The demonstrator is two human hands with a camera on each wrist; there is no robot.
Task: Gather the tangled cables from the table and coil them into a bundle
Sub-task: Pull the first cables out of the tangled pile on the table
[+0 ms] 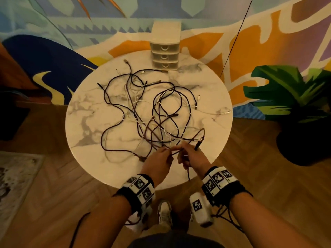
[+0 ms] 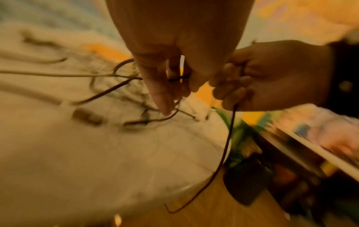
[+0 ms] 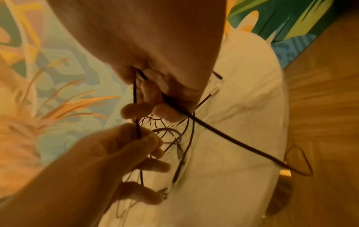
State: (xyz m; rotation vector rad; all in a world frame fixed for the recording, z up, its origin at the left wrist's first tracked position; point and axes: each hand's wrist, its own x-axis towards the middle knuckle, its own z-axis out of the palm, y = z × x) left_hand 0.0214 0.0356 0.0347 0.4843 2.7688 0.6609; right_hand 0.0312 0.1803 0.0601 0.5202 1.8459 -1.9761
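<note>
A tangle of dark and white cables [image 1: 161, 113] is spread over the round marble table [image 1: 89, 122]. Both hands work at its near edge. My left hand [image 1: 163, 154] pinches a dark cable [image 1: 174, 152] between thumb and fingers, as the left wrist view [image 2: 178, 78] confirms. My right hand [image 1: 186, 154] grips the same dark cable [image 3: 137, 95] a short way along. From the right hand [image 2: 242, 86] a length hangs over the table's front edge [image 2: 227, 145]. A plug end [image 1: 198, 145] sticks out beyond the right hand's fingers [image 3: 165, 112]. The left hand [image 3: 147, 141] sits just below them.
A small beige three-drawer unit [image 1: 165, 56] stands at the table's far edge. A dark-potted plant [image 1: 295, 104] is on the floor to the right, a pale rug [image 1: 14, 176] to the left. My shoe [image 1: 164, 212] is below the table's near edge.
</note>
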